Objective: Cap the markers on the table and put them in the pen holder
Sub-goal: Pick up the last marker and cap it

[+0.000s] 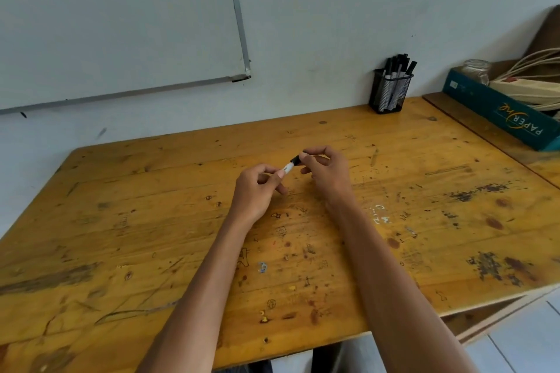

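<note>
Currently in hand: one marker (290,165), held just above the table (151,221) between both hands.
Left hand (257,191): fingers and thumb pinch the white barrel at its lower end.
Right hand (325,172): fingertips curl round the black cap (296,159) at the marker's upper end.
Cap seating: in line with the barrel; whether it is fully home cannot be told.
Step, as judged: pressing the cap onto the barrel.
Procedure: keep cap and barrel on one axis; push straight along it, with no sideways bend; stop at a firm seat.
Check: no gap between cap and barrel before either hand lets go.
Pen holder (391,94): black mesh, at the far edge of the table against the wall, well apart from the hands; several markers (398,63) stand in it, black ends up.
Next move, as judged: carry the marker in one hand to the holder and lower it upright into a free gap.
Hazard: the holder is crowded; forcing the marker in may tip it.
Progress, as judged: near the end; the other markers in view stand in the holder.
</note>
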